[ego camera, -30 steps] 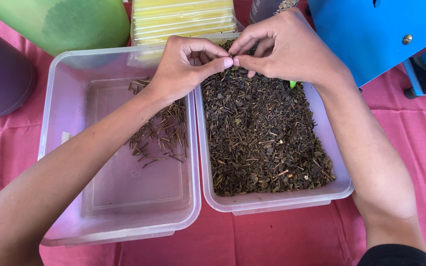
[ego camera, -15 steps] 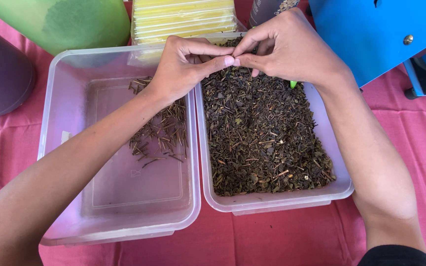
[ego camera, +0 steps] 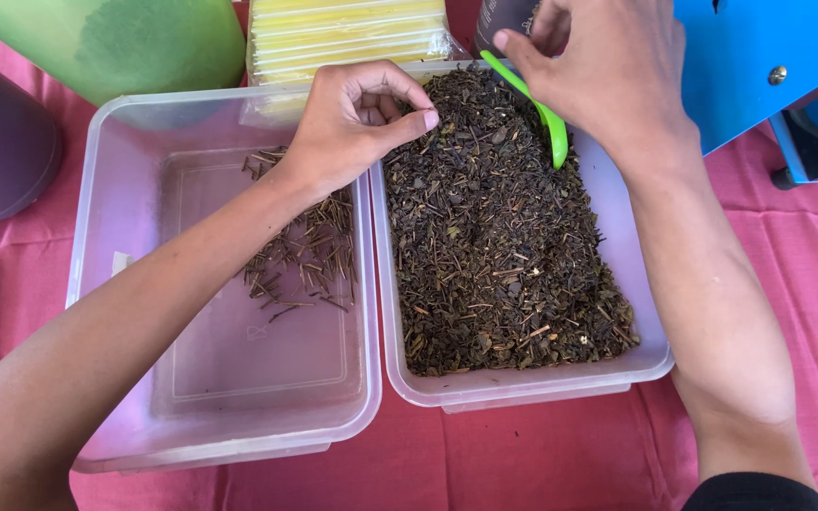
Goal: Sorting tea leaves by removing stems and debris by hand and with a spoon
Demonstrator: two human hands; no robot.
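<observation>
Two clear plastic tubs stand side by side on a pink cloth. The right tub [ego camera: 660, 355] is full of dark dried tea leaves [ego camera: 499, 237]. The left tub [ego camera: 97, 237] holds a small scatter of brown stems [ego camera: 310, 251]. My left hand [ego camera: 352, 123] hovers over the wall between the tubs, thumb and forefinger pinched together, with nothing visible between them. My right hand [ego camera: 608, 76] is raised over the far rim of the right tub with its fingers curled. A green plastic spoon [ego camera: 546, 118] lies on the leaves just under it. Whether the hand touches the spoon is unclear.
Behind the tubs stand a green container [ego camera: 115, 43], a stack of yellow packets in clear wrap [ego camera: 352, 38] and a dark jar [ego camera: 504, 19]. A blue metal machine [ego camera: 769, 57] is at the back right, and a purple cylinder [ego camera: 2, 142] at the left edge.
My hands were pinched together over the far end of the leaves. My right hand has since pulled away up and to the right, uncovering the green spoon. My left hand has stayed put.
</observation>
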